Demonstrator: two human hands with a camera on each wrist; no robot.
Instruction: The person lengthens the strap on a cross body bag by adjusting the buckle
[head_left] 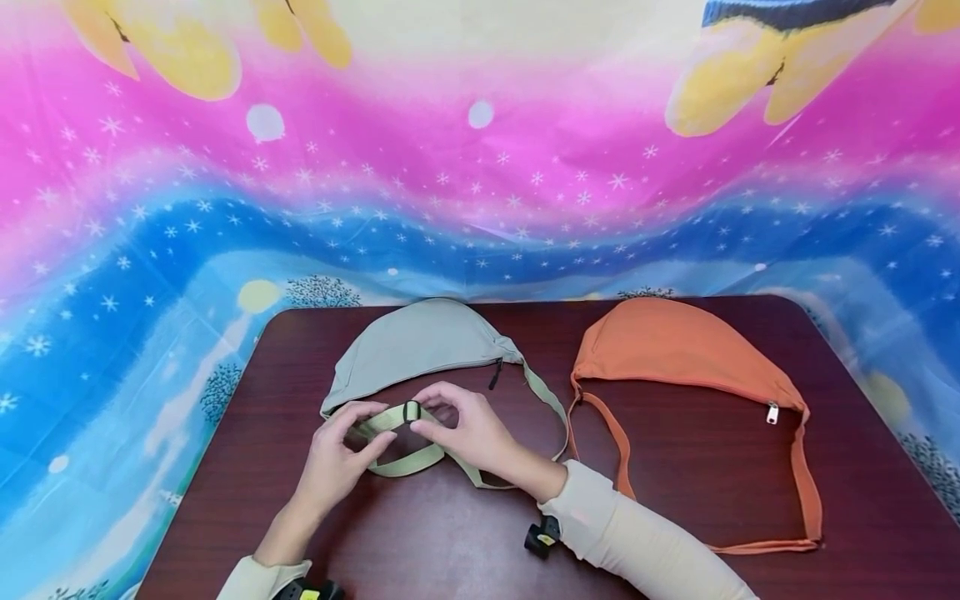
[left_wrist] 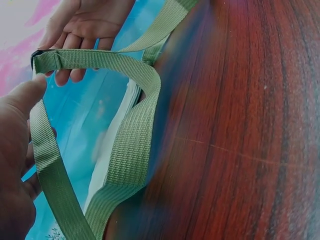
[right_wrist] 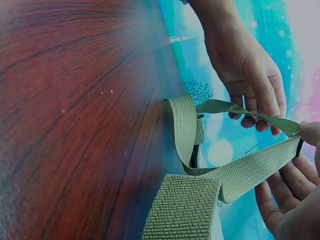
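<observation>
Left grip (head_left: 333, 458), right grip (head_left: 472, 425) on green strap (head_left: 409, 464); gray bag (head_left: 420, 343) beyond, orange bag (head_left: 675, 346) alongside.

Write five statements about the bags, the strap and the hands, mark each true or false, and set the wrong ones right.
1. In the head view, the orange bag lies to the right of the pale grey-green bag. True.
2. The left hand rests on the orange bag. False: the left hand is at the green strap.
3. The right hand is at the black buckle on that strap. True.
4. The orange bag's zip pull is black. False: that zip pull is silvery.
5. Both bags lie on a dark reddish-brown table. True.
</observation>
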